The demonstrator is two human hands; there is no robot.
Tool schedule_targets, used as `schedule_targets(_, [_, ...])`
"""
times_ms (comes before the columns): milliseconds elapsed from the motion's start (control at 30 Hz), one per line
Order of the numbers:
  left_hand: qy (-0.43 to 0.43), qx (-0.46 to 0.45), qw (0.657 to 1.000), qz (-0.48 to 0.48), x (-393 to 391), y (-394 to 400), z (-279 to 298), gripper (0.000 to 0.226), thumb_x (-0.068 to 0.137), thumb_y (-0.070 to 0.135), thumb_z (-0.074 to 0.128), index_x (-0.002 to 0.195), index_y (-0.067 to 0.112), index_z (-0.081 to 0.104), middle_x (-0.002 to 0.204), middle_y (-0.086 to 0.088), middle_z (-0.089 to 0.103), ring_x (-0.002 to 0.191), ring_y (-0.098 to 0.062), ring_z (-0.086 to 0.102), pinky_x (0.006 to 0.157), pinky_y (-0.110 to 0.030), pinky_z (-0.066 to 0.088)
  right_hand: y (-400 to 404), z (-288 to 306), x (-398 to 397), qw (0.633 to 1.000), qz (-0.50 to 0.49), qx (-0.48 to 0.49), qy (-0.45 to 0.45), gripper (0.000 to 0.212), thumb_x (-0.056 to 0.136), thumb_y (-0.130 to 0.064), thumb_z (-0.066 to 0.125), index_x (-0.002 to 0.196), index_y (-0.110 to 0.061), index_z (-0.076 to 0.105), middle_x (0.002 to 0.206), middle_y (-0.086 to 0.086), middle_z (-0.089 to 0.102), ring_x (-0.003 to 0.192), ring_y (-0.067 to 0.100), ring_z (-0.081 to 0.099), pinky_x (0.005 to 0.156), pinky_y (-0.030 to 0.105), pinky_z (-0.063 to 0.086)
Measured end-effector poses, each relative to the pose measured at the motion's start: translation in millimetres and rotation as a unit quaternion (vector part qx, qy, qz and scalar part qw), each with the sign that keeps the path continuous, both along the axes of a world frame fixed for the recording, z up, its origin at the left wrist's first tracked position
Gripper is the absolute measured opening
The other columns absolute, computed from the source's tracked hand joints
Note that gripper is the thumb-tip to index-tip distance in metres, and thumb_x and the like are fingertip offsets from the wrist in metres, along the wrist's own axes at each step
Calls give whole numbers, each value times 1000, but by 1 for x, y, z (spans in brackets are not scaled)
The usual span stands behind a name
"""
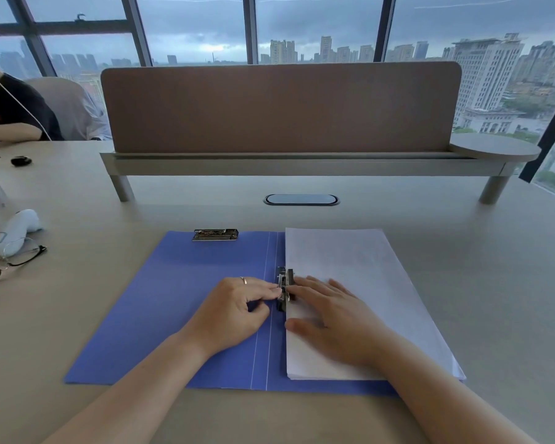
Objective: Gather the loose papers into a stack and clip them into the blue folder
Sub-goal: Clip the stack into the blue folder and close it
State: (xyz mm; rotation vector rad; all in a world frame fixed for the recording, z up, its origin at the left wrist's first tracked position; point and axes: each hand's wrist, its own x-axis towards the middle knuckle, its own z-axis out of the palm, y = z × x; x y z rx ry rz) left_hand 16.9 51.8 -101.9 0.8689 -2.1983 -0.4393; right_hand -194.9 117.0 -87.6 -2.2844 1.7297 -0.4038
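Two bare hands meet at the spine clip (285, 288) of the blue folder (186, 302), which lies open flat on the beige desk (494, 251). Left hand (237, 310) rests on the folder's left half, wrist low, fingers curled, fingertips pinched narrow on the metal lever of the clip; a ring shows on one finger. Right hand (330, 318) lies palm down and spread flat on the paper stack (366, 283), fingertips touching the clip, thumb on the stack's left edge, grasping nothing. Both forearms come in from the bottom edge, angled toward the middle.

Paper stack is white, squared up, sitting on the folder's right half with its left edge against the spine clip; whether the clip bites it yet, cannot tell. Second metal clip (215, 234) sits at the top edge of the left half. Glasses (10, 261) lie well apart at left.
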Motion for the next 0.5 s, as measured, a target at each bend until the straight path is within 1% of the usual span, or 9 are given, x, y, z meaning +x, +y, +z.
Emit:
schedule_targets(67, [-6, -1, 1000, -4, -1, 0, 2, 34, 73, 3, 58, 96, 14, 80, 102, 6, 76, 89, 9, 66, 72, -6, 48, -1, -2, -1, 1000, 1, 1, 7, 69, 90, -70, 33, 152, -41, 28, 162, -21, 21, 151, 0, 11, 124, 30, 5])
schedule_targets(133, [-23, -6, 1000, -14, -1, 0, 4, 33, 74, 3, 59, 95, 17, 80, 97, 10, 73, 76, 12, 59, 66, -3, 39, -1, -2, 0, 1000, 1, 2, 8, 71, 88, -71, 31, 152, -41, 28, 162, -20, 22, 151, 0, 12, 124, 31, 6])
schedule_targets(200, [-39, -17, 999, -17, 0, 0, 4, 31, 77, 8, 59, 96, 21, 80, 91, 14, 65, 69, 5, 53, 61, -9, 38, -1, -3, 0, 1000, 2, 3, 7, 73, 87, -71, 31, 152, -40, 27, 162, -20, 22, 150, 0, 13, 124, 31, 7])
schedule_targets(300, [-50, -25, 998, -11, 1, -2, 2, 30, 81, 15, 56, 98, 26, 78, 88, 18, 57, 64, -5, 51, 55, -24, 45, -1, -2, 0, 1000, 1, 0, 5, 74, 87, -71, 31, 153, -37, 26, 161, -20, 24, 150, 0, 13, 124, 29, 6])
schedule_targets(367, [-59, -24, 998, -12, 2, -2, 1, 33, 80, 18, 52, 99, 28, 78, 91, 20, 60, 65, -6, 55, 56, -27, 47, -1, -2, 0, 1000, -1, 3, 6, 74, 88, -70, 32, 154, -36, 25, 162, -20, 23, 150, 0, 12, 123, 28, 5])
schedule_targets(433, [-70, -23, 997, -16, 2, -3, 0, 37, 79, 19, 47, 99, 28, 78, 97, 21, 64, 74, -3, 60, 59, -25, 50, 0, -2, 0, 1000, -4, 9, 10, 74, 89, -69, 34, 155, -36, 24, 162, -20, 21, 151, 0, 11, 124, 27, 4])
schedule_targets(500, [-75, -23, 997, -19, 3, -3, -1, 39, 80, 19, 45, 99, 26, 78, 100, 20, 66, 83, 0, 61, 63, -25, 51, -1, -2, 1, 1000, -4, 12, 13, 73, 91, -69, 35, 155, -36, 23, 163, -20, 20, 151, -1, 9, 124, 27, 3])
